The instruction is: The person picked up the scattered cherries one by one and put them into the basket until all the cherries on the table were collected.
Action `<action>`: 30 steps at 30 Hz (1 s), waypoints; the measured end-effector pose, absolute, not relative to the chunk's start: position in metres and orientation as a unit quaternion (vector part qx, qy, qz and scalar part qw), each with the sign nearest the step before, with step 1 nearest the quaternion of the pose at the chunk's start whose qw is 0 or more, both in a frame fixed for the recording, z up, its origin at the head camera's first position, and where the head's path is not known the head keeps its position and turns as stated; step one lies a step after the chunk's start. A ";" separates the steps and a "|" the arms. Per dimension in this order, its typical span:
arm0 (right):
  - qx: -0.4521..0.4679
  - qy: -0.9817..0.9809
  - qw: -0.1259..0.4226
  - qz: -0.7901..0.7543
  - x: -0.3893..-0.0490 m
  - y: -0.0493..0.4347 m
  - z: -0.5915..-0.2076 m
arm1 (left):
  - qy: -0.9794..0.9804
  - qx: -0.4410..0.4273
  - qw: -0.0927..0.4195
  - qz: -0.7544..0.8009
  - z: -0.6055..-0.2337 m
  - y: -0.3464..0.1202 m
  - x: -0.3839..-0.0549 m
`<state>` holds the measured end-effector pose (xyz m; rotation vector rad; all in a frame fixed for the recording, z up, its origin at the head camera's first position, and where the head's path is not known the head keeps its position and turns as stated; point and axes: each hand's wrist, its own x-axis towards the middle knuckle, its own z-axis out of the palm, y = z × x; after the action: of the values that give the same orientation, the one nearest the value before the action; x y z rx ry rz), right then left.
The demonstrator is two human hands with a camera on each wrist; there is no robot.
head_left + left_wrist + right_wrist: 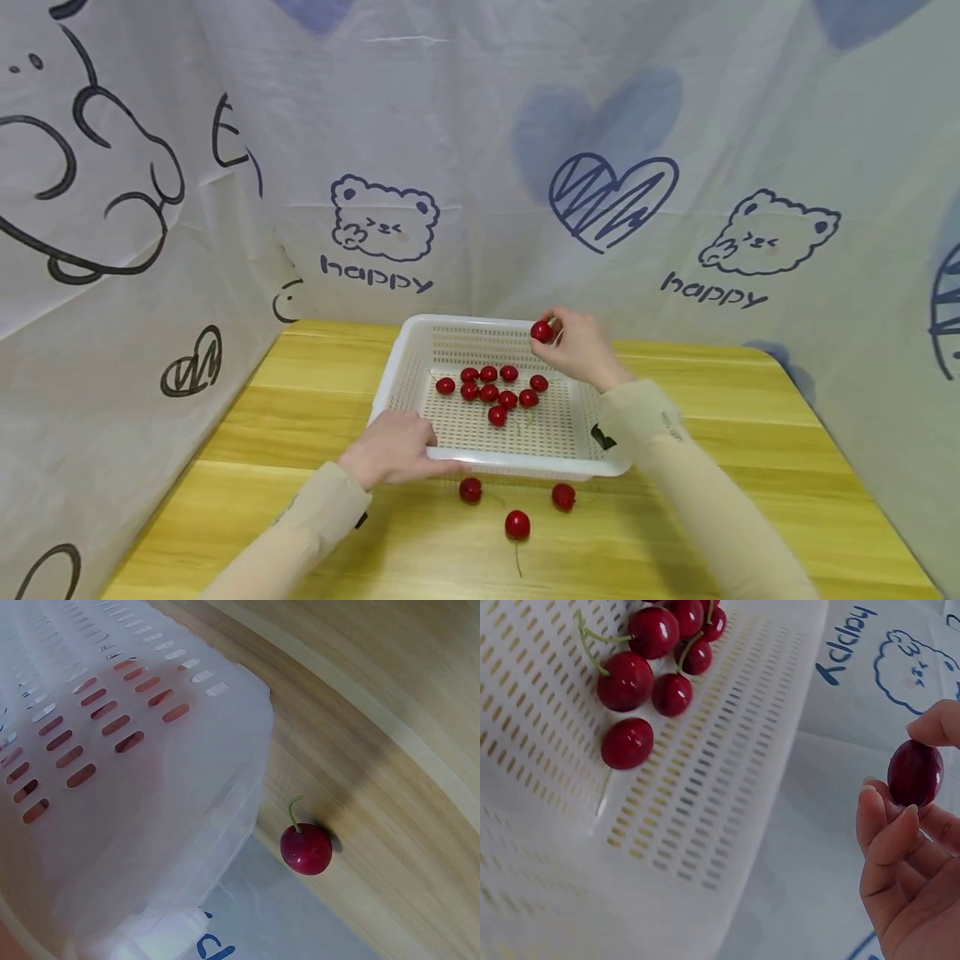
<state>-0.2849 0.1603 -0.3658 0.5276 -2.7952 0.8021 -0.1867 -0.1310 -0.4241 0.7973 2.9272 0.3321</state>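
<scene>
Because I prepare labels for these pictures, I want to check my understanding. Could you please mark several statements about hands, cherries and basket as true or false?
1. The right hand pinches a cherry. True.
2. The basket has slotted walls. True.
3. In the head view, three loose cherries lie on the table. True.
4. The left hand lies flat on the table. False: it grips the basket's rim.
5. The basket's cherries are green. False: they are red.

- The basket (525, 461) sits mid-frame on the counter (750, 417).
- Cherries (489, 392) lie inside it.
- Three loose cherries (517, 525) lie before it, lower centre.
- Right grip (581, 346) holds one cherry (541, 332) near the upper-right rim.
- Left grip (393, 447) rests on the lower-left corner.
- Cloth (480, 167) hangs behind.
</scene>
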 end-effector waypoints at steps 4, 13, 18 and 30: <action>0.178 -0.943 0.080 0.270 -0.290 0.151 -0.375 | 0.958 0.262 0.042 0.104 -0.424 -0.131 -0.187; 0.149 -0.948 0.015 0.282 -0.299 0.141 -0.398 | 0.957 0.266 0.041 0.105 -0.425 -0.130 -0.187; 0.141 -0.949 -0.013 0.282 -0.303 0.138 -0.406 | 0.957 0.266 0.041 0.104 -0.423 -0.131 -0.187; 0.132 -0.958 -0.059 0.249 -0.308 0.131 -0.431 | 0.958 0.265 0.047 0.100 -0.424 -0.131 -0.188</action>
<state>-0.3078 0.1314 -0.4310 0.4297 -3.1283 0.8122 -0.1878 -0.1308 -0.4242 0.8073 2.9230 0.3036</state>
